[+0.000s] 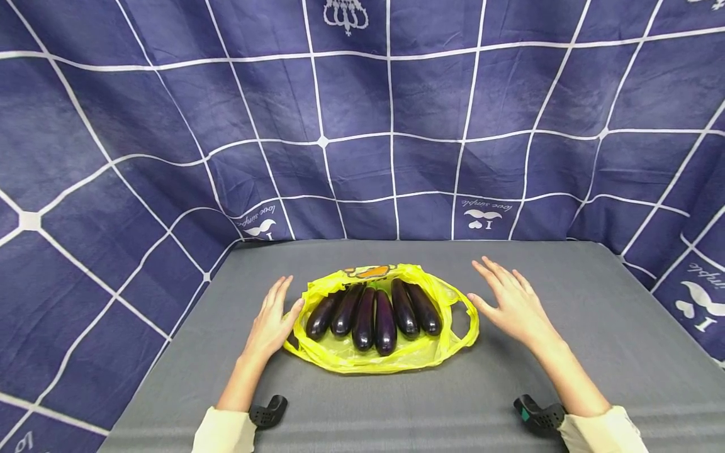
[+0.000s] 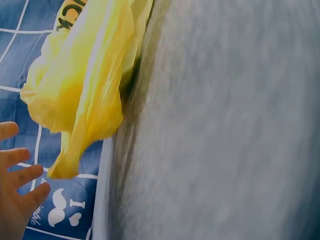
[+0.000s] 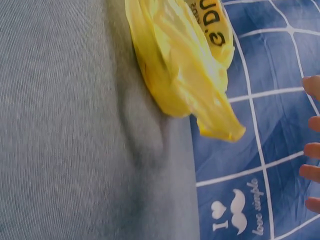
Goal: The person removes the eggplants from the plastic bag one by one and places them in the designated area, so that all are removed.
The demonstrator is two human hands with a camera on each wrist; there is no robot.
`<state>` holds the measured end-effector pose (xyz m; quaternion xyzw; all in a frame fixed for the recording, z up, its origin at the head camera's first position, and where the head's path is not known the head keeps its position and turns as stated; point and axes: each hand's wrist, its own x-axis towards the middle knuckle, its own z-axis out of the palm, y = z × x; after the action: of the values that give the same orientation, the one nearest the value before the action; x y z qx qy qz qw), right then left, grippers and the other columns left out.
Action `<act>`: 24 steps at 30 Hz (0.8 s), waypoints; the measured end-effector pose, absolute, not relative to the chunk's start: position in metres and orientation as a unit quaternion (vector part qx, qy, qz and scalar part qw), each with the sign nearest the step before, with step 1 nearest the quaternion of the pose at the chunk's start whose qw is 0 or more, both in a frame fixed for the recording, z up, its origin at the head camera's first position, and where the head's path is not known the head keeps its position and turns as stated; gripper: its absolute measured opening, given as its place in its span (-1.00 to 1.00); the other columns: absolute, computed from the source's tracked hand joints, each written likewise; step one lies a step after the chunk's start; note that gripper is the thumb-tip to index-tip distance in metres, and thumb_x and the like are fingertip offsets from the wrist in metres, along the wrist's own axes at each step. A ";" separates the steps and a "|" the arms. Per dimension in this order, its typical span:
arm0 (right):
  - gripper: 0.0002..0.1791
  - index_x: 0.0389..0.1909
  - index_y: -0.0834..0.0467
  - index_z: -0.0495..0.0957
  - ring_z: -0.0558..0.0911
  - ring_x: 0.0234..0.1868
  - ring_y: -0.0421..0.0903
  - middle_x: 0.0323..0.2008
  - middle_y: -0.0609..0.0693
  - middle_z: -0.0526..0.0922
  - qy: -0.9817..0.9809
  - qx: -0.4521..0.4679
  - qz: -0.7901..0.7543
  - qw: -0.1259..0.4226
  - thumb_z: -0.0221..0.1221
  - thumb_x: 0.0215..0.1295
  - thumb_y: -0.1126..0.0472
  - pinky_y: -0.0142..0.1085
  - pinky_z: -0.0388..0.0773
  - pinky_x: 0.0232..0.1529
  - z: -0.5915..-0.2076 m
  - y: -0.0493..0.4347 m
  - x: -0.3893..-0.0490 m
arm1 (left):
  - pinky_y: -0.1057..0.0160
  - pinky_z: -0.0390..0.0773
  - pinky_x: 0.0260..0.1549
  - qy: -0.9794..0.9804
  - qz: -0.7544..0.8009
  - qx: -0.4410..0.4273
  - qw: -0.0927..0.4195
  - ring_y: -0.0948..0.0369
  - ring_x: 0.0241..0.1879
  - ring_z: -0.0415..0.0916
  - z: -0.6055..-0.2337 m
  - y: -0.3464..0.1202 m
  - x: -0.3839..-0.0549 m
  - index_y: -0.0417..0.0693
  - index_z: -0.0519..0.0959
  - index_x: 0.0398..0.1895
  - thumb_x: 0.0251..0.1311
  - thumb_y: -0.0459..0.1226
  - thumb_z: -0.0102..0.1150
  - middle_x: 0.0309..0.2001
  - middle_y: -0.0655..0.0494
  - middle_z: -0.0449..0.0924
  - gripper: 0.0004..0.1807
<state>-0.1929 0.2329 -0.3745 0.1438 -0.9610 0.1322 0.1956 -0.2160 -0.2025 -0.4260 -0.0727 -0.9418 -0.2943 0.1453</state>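
A yellow plastic bag (image 1: 391, 363) lies on the grey surface with its mouth spread wide. Several dark purple eggplants (image 1: 364, 324) rest side by side inside it. My left hand (image 1: 272, 324) is at the bag's left end, fingers extended, thumb tip right at the rim. On the other side my right hand (image 1: 512, 305) hovers beside the bag's right handle loop (image 1: 472, 327), fingers spread and nothing in them. In the left wrist view the bag's gathered handle (image 2: 70, 160) points toward the left fingers (image 2: 25, 176). The right wrist view shows right fingertips (image 3: 312, 150) apart from the bag.
A grey cloth-covered table (image 1: 396, 409) spreads beneath the bag. Behind it and along both sides hangs a blue curtain (image 1: 362, 163) with white grid lines. Black wrist devices (image 1: 269, 412) are worn at both cuffs.
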 end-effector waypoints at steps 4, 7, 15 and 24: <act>-0.34 0.28 0.08 0.23 0.30 0.24 0.15 0.27 0.17 0.29 -0.958 0.156 0.142 0.193 0.13 0.16 -0.02 0.11 0.07 0.25 -0.373 0.223 -0.191 | -0.30 0.26 0.03 -0.935 -0.318 -0.063 0.146 -0.06 0.33 0.06 -0.431 -0.198 -0.216 0.11 0.11 0.35 0.24 0.12 -0.13 0.36 -0.03 0.08 -0.35; -0.35 0.26 0.11 0.25 0.34 0.22 0.14 0.26 0.17 0.30 -0.953 0.168 0.159 0.198 0.15 0.15 0.02 0.10 0.12 0.24 -0.375 0.215 -0.189 | -0.27 0.22 0.09 -0.923 -0.348 -0.054 0.155 -0.06 0.31 0.09 -0.434 -0.194 -0.215 0.06 0.17 0.32 0.25 0.08 -0.10 0.34 -0.05 0.13 -0.38; -0.42 0.20 0.13 0.33 0.42 0.16 0.12 0.19 0.11 0.40 -0.934 0.187 0.207 0.222 0.17 0.14 0.09 0.04 0.31 0.15 -0.387 0.191 -0.183 | -0.07 0.22 0.20 -0.862 -0.478 -0.031 0.165 -0.06 0.25 0.21 -0.446 -0.183 -0.212 -0.11 0.29 0.22 0.28 -0.07 -0.04 0.23 -0.13 0.26 -0.49; -0.50 0.20 0.03 0.34 0.43 0.16 0.02 0.16 0.00 0.44 -0.924 0.186 0.262 0.206 0.11 0.23 0.07 0.03 0.43 0.03 -0.393 0.164 -0.186 | -0.02 0.24 0.18 -0.810 -0.571 0.000 0.131 -0.01 0.20 0.27 -0.442 -0.175 -0.212 -0.16 0.34 0.19 0.30 -0.17 -0.06 0.18 -0.15 0.35 -0.56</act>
<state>-0.1859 0.1639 -0.3932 0.1863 -0.9241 0.2624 0.2062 -0.2119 -0.1754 -0.4425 0.0004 -0.8102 -0.5714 0.1307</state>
